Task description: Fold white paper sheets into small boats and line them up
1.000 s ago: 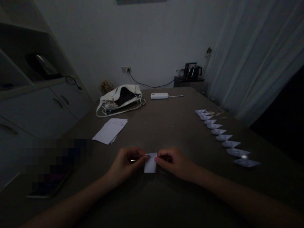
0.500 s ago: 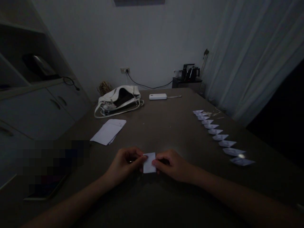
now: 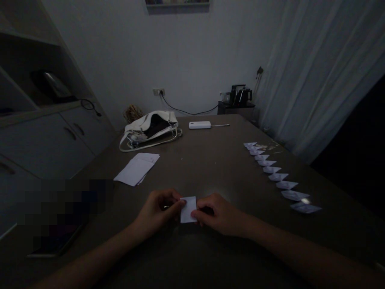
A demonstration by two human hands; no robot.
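A small folded piece of white paper [image 3: 188,210], roughly rectangular, is held just above the table between both hands. My left hand [image 3: 161,208] pinches its upper left edge, thumb on top and fingers curled behind. On the opposite side, my right hand [image 3: 218,212] grips the lower right edge, its thumb lying on the paper's face. The fingertips behind the paper are partly hidden. To the right, several folded paper boats [image 3: 286,185] stand in a slanting row. A stack of white paper sheets [image 3: 135,170] lies beyond my left hand.
On the brown table [image 3: 207,160], a white handbag [image 3: 150,126] sits at the far left and a white power bank [image 3: 200,125] with a short cable lies at the back. A phone-like device [image 3: 60,243], partly pixelated, is at the near left. A black kettle [image 3: 243,96] stands beyond the table.
My right thumb has slid down the paper's right edge towards its lower corner. My left hand keeps its pinch. The whole view has shifted slightly.
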